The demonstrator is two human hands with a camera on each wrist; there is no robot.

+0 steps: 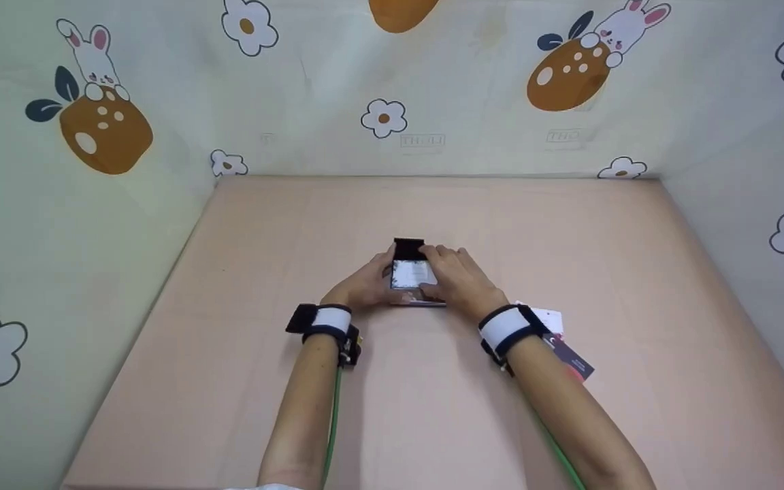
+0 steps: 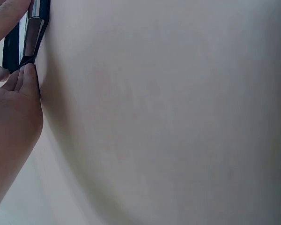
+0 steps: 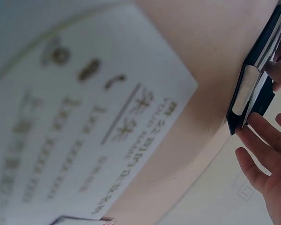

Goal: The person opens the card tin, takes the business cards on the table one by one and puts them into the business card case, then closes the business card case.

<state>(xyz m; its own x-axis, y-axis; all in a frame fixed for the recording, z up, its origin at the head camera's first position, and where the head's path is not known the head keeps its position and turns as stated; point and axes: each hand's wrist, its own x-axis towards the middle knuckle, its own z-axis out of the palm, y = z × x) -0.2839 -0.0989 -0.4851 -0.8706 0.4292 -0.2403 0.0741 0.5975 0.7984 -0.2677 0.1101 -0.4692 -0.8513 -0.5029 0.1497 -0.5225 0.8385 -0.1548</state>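
Observation:
A dark card case (image 1: 419,303) is held over the table, its black flap (image 1: 409,249) raised at the far side. A white printed card (image 1: 409,274) lies across the open case, its lower edge slanting out in the right wrist view. My left hand (image 1: 368,282) grips the case by its left side, fingertips at its edge in the left wrist view. My right hand (image 1: 463,282) pinches the card at its right side, thumb near the lower corner and fingers by the flap. A light block (image 3: 246,90), like stacked cards, shows inside the case.
Beneath my right forearm lie a white card (image 1: 550,321) and a dark card (image 1: 572,357), with a pink edge near them. Green cables (image 1: 332,429) run along both forearms from the wrist straps. Patterned walls (image 1: 310,136) border the pinkish table (image 1: 194,381).

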